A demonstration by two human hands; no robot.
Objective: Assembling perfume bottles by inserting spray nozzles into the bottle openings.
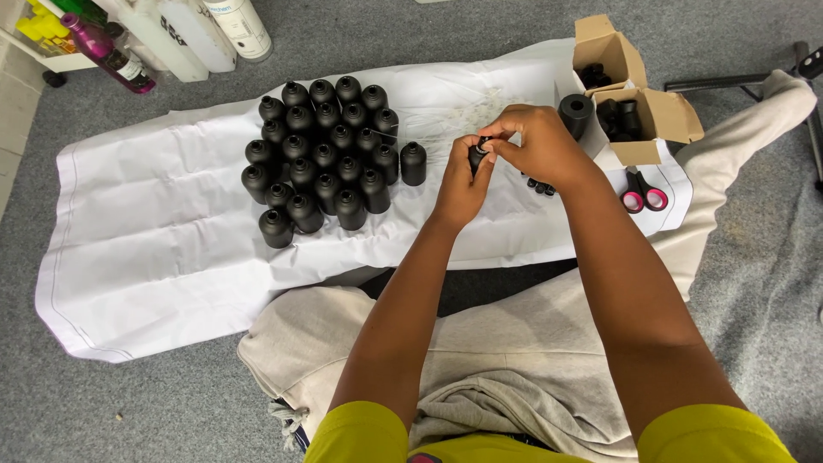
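A small black plastic bottle [477,157] is held up over the big white cloth sheet [154,231] that is spread on the grey carpet floor [754,283]. The bottle is gripped from below by the left hand [461,184], with the fingers curled shut around its body. The right hand [538,141] is closed over the top of the same bottle, and its fingertips [490,147] are pinched at the bottle's neck. Most of the bottle is hidden by the two hands, so its cap cannot be seen well.

Just to the left of the hands, a big bunch of matching black plastic bottles [321,154] is stood upright on the sheet, packed close together. One more black bottle [413,163] is stood a little apart, between the bunch and the hands. A heap of thin clear plastic tubes [463,111] is laid on the sheet behind the hands.

To the right, two open brown cardboard boxes [639,103] with small black parts inside are set on the sheet. A black round cup shape [576,113] is stood beside them. A pair of scissors with pink handles [643,193] is laid near the boxes. A few tiny black caps [540,185] are seen under the right wrist.
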